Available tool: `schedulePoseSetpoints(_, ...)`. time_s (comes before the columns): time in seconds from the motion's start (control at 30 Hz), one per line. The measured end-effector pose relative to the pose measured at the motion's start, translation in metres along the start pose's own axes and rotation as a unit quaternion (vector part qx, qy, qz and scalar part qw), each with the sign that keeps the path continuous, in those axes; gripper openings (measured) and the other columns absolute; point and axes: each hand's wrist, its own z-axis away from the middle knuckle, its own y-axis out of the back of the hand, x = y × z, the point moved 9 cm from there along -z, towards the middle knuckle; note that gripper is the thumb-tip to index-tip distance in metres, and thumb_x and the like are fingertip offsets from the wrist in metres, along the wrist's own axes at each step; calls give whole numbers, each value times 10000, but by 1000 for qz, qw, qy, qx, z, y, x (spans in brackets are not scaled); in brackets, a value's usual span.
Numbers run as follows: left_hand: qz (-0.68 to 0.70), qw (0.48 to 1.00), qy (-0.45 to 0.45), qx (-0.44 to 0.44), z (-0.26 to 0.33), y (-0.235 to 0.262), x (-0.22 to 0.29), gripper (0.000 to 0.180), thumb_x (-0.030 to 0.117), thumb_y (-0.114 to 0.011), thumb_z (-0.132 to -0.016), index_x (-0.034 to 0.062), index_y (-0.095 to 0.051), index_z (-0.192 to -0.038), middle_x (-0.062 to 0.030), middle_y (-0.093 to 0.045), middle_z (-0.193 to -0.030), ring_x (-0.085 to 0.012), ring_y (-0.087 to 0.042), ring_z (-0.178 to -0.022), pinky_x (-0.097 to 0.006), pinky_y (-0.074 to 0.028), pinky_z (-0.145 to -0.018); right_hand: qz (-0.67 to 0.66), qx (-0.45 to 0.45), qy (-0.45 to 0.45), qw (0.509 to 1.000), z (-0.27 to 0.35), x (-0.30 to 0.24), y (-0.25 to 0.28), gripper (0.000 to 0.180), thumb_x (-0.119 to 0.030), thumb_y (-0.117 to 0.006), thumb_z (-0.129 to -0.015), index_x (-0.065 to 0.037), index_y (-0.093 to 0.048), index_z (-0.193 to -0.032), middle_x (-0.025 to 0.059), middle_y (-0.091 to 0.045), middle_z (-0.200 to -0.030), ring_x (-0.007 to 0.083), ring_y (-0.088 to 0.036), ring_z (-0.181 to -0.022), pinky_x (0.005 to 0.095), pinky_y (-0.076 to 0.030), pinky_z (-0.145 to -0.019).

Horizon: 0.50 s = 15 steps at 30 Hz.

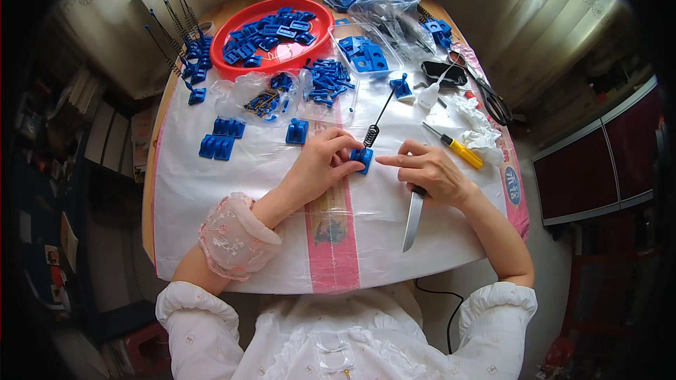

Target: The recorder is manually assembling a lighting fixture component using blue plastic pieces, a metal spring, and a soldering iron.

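My left hand (325, 163) pinches a small blue plastic base (362, 159) between thumb and fingers, near the middle of the table. Out of that base rises a black coil spring (371, 135) with a thin rod that leans to the upper right. My right hand (435, 174) is curled round the black handle of a knife (414, 222), whose blade points down toward the table's near edge. Its index finger stretches left, its tip close to the blue base; whether they touch I cannot tell. Another blue base (297, 131) stands beyond my left hand.
Blue parts fill a red basin (224, 63) and a clear tray (389, 70). Blue pegs (327, 83) and brass-coloured screws (263, 103) lie nearer. Spring assemblies (197, 56) stand far left; a yellow screwdriver (461, 152), black scissors (495, 103) and crumpled tissue (482, 137) lie right.
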Motion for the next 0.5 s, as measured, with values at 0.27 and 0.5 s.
schedulePoseSetpoints(0.27,13,1000,2,0,0,-1,0,260,54,-850,-845,-11,-702,-1048,-55,-625,-1081,-111,-628,-829,-237,-543,-703,15,2,-10,1000,-7,-1,-7,247,-30,-776,-627,-39,-562,-750,43,-689,-1360,249,-652,-993,362,-594,-729)
schedulePoseSetpoints(0.5,2,1000,6,2,1,0,-1,269,62,-853,-844,-11,-698,-1051,-55,-624,-1088,-115,-631,-839,-240,-545,-713,34,8,20,999,-13,-7,-3,276,-70,-784,-616,-73,-567,-787,26,-712,-1136,234,-630,-918,357,-570,-673)
